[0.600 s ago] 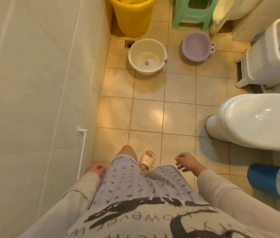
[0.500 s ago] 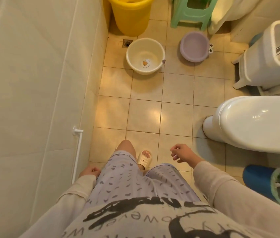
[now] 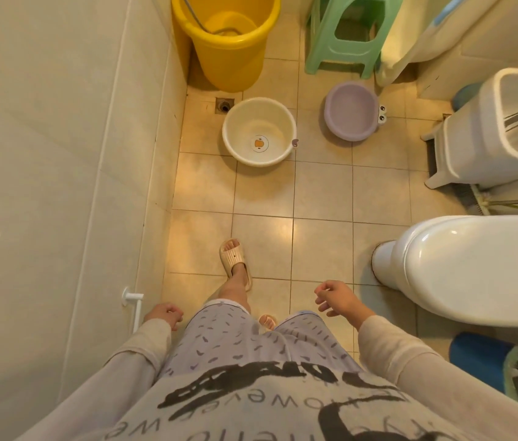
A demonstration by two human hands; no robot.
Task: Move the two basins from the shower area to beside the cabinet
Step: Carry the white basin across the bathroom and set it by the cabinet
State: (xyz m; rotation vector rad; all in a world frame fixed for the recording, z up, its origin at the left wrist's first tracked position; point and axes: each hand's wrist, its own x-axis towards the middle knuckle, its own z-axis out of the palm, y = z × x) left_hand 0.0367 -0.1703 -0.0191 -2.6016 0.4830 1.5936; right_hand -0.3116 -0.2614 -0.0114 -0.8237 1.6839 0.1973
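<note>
A cream basin (image 3: pixel 259 117) with a small duck mark on its bottom stands on the tiled floor ahead, next to a floor drain. To its right sits a shallower purple basin (image 3: pixel 350 108) with a frog-eye handle. Both are empty and upright. My left hand (image 3: pixel 165 315) hangs low by my left hip, fingers curled, holding nothing. My right hand (image 3: pixel 338 299) is held out in front of my right thigh with fingers apart, empty. Both hands are far short of the basins.
A yellow bucket (image 3: pixel 229 43) and a green stool (image 3: pixel 345 33) stand behind the basins. A white toilet (image 3: pixel 467 268) and a white bin (image 3: pixel 499 132) fill the right side. The tiled wall (image 3: pixel 60 186) runs along the left. A blue and green bin (image 3: pixel 505 364) sits at lower right.
I have stepped forward with my left foot, so the basins, bucket and stool appear closer. My right hand has opened a little. Neither hand has touched anything.
</note>
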